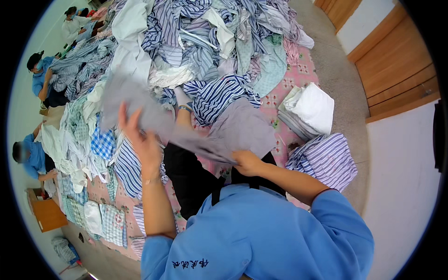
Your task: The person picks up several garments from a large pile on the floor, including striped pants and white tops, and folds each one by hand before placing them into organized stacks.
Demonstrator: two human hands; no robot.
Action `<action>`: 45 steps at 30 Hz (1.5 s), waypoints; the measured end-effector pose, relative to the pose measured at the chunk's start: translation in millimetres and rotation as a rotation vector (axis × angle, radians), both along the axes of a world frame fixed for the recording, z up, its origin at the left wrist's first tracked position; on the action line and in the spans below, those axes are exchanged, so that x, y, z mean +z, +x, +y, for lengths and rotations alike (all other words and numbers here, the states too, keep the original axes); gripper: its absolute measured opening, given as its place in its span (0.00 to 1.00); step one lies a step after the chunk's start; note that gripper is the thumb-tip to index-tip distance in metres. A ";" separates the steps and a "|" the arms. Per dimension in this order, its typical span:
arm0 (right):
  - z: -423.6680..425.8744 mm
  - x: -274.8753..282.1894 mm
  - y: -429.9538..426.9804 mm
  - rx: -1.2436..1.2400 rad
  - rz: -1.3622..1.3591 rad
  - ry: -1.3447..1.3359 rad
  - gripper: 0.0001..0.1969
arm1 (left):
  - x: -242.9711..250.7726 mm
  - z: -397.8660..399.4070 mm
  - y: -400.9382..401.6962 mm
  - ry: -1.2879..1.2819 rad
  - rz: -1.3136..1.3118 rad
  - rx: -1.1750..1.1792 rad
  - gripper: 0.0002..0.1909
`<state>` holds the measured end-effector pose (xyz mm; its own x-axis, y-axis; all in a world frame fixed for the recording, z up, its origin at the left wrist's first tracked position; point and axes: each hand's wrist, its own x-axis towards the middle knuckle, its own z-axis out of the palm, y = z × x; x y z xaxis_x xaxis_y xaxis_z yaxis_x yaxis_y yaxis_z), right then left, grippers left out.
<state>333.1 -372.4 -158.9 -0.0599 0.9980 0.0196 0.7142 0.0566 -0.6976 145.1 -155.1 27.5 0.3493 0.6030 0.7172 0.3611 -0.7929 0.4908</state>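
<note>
A plain greyish-mauve garment point(241, 129) is spread across my lap, its left part lifted and blurred by motion. My right hand point(247, 163) grips its near edge above my right thigh. On the left, my left hand point(138, 140) is raised with its fingers apart, in front of the blurred cloth, and no fabric shows pinched in it. Just beyond the garment lies a navy-and-white striped garment point(220, 94). My bare foot and lower leg point(183, 108) with a band at the ankle show beside it, partly covered by cloth.
A large heap of striped clothes point(206, 38) rises ahead on a pink floral sheet point(299, 75). To the right are a white-topped folded stack point(309, 108) and folded purple-striped clothes point(329, 161). Folded checked pieces point(113, 224) lie lower left. Several people sit along the left, including one person point(29, 159).
</note>
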 end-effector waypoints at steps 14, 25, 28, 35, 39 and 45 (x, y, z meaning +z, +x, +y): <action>-56.6 59.8 39.9 -0.583 0.992 -0.355 0.18 | -205.8 -54.6 60.9 -1.876 -0.121 -0.572 0.32; 79.5 187.2 132.4 -0.528 0.632 -0.217 0.25 | -120.4 72.7 126.7 -1.099 -0.318 -0.357 0.23; 104.4 246.5 152.1 -0.458 0.747 0.007 0.20 | 0.1 78.4 147.2 -0.878 -0.381 -0.433 0.15; 39.4 304.5 65.0 -0.348 0.711 0.055 0.18 | 95.9 -23.3 32.5 -0.786 -0.352 -0.365 0.15; -42.3 209.8 15.4 -0.217 0.672 -0.206 0.16 | 18.1 -111.6 -53.6 -1.081 -0.043 -0.175 0.13; -101.3 138.6 -30.7 -0.319 0.768 -0.643 0.17 | -122.9 -210.2 -127.1 -1.348 -0.106 -0.122 0.07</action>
<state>302.4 -473.7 -20.3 0.0114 0.8012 -0.5983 -0.0165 -0.5981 -0.8012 18.0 -365.3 -95.4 0.4305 0.8214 -0.3741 0.2359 0.2976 0.9251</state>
